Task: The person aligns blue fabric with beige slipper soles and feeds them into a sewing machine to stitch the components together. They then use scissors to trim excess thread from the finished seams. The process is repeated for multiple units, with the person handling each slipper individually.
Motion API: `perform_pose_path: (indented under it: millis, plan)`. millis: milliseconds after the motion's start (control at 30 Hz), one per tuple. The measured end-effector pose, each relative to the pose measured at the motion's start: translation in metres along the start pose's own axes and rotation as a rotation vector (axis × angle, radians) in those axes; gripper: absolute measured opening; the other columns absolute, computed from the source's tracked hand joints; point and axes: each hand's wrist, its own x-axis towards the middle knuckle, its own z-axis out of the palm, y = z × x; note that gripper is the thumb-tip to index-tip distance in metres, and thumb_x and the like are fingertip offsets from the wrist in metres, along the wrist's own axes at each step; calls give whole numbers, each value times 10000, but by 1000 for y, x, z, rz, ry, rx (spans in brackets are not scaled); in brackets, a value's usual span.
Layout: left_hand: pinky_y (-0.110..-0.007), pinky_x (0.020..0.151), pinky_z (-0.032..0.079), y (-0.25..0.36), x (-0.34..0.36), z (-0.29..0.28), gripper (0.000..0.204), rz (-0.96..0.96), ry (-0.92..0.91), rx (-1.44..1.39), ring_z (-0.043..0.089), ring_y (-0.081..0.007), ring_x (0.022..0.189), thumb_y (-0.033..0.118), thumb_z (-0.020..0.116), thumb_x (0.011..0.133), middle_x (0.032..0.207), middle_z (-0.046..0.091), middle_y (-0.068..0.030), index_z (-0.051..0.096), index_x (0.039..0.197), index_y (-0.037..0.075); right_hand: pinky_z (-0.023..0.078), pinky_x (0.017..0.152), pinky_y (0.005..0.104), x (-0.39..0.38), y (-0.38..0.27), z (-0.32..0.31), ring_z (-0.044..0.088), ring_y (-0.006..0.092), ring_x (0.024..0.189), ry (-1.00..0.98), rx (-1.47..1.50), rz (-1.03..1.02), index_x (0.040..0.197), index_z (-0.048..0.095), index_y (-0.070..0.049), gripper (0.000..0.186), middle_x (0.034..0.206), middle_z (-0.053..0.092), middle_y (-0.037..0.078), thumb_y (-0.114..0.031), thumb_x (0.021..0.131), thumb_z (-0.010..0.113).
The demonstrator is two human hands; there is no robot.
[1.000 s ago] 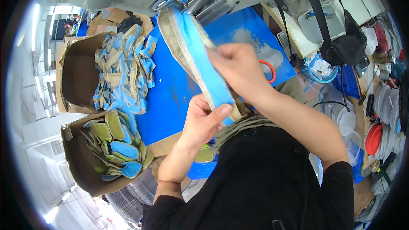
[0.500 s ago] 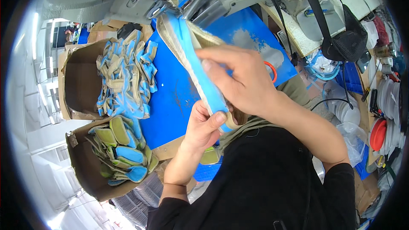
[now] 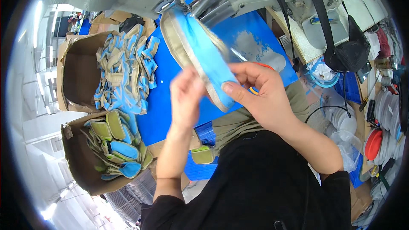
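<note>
Right hand [image 3: 265, 96] pinches a blue-and-beige strip [image 3: 207, 61]; blurred left hand [image 3: 186, 96] beside it, grip unclear. Around the strip: machine [image 3: 149, 1] above, cartons [image 3: 79, 72] left, scissors [image 3: 239, 54] right, partly hidden.

We pinch the near end of a blue-and-beige strip [image 3: 205, 55] with our right hand [image 3: 263, 94]; our left hand [image 3: 185, 98] blurs at the strip's left edge. Beneath the strip is a blue tabletop [image 3: 156, 117]; left of the strip, a cardboard box [image 3: 78, 164] of padded pieces [image 3: 124, 148].
</note>
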Motion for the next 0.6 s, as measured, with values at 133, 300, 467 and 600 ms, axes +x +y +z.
perform_pose_path:
  millis: [133, 300, 467, 600]
  plan:
    - [-263, 748, 543, 20, 79, -18, 249, 20, 143, 250, 676, -107, 846, 265, 663, 1038, 954, 726, -36, 685, 1095, 23, 496, 709, 246, 1, -2, -4, 618, 47, 774, -54, 10, 78, 1091, 727, 31, 193, 884, 731, 13, -99, 954, 765]
    - [-338, 942, 586, -1, 99, -33, 195, -213, 65, -597, 722, -199, 985, 154, 610, 1051, 1061, 744, -84, 666, 1174, 13, 448, 616, 197, 0, -17, -4, 573, 0, 685, -86, 90, 203, 971, 720, 15, 133, 787, 694, -22, -111, 965, 763]
    - [-381, 1000, 502, -25, 74, -28, 346, 634, 453, 548, 630, -264, 1184, 127, 748, 941, 1242, 661, -143, 641, 1250, 13, 410, 561, 186, 2, -29, 9, 544, -12, 637, -121, 129, 120, 956, 695, 4, 126, 745, 647, -43, -105, 966, 757]
    - [-446, 1007, 482, 11, 77, -30, 398, 1163, 257, 1242, 667, -325, 1117, 137, 814, 814, 1211, 689, -138, 724, 1195, 65, 409, 604, 195, 7, -41, 14, 528, -8, 684, -198, 102, 124, 974, 677, -6, 93, 787, 629, -43, -70, 976, 744]
